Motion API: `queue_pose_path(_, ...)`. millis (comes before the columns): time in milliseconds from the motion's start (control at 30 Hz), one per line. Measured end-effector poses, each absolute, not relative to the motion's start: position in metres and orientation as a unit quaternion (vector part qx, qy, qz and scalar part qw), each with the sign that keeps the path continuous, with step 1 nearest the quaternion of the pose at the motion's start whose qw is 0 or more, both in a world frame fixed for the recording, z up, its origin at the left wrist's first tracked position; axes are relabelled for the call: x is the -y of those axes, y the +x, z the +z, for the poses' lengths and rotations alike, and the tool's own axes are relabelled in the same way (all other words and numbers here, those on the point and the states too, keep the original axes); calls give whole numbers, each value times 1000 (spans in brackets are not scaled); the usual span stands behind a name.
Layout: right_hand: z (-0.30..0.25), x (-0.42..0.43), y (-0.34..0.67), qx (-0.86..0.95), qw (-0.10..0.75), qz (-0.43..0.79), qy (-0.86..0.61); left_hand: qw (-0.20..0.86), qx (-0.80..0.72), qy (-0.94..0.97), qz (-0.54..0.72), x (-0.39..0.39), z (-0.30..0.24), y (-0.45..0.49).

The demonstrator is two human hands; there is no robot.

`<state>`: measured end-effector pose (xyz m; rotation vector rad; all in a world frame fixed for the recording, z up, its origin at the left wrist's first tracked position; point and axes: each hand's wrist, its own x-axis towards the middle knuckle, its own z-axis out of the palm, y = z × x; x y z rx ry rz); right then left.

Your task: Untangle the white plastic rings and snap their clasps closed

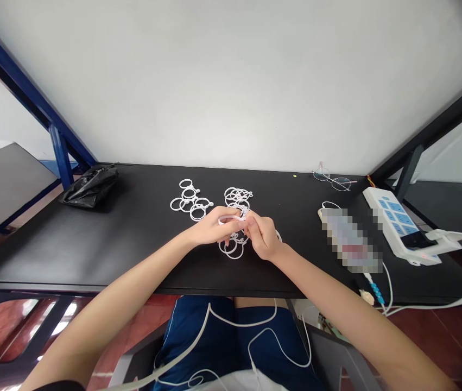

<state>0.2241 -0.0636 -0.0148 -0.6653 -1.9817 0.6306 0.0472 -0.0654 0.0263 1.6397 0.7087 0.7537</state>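
My left hand [213, 226] holds a white plastic curtain ring [229, 217] over the table, thumb and fingers closed around it. Pressed close against the ring's right side, my right hand [264, 237] pinches it near its small eyelet, which the fingertips mostly hide. More white rings [239, 194] lie in a pile just behind and under both hands. A few rings [235, 257] show below my fingers, nearer the table's front edge. To the left of the hands sits a separate loose group of white rings [189, 196], some overlapping, with little eyelets on them.
The black tabletop [141, 239] meets a white wall. A crumpled black plastic bag [90, 186] lies at the far left. On the right are eyeglasses [340, 184], a blurred-out phone [350, 241] with a cable, and a white power strip [397, 222]. White cords [239, 325] cross my lap.
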Motion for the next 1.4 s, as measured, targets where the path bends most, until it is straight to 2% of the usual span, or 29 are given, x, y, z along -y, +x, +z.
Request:
queue_pose_path(1133, -11, 64, 224, 825, 460, 194, -265, 592, -277, 678, 336, 60, 22, 42)
queue_pose_path(1400, -10, 54, 233, 762, 531, 181, -323, 586, -339, 631, 379, 42, 16, 30)
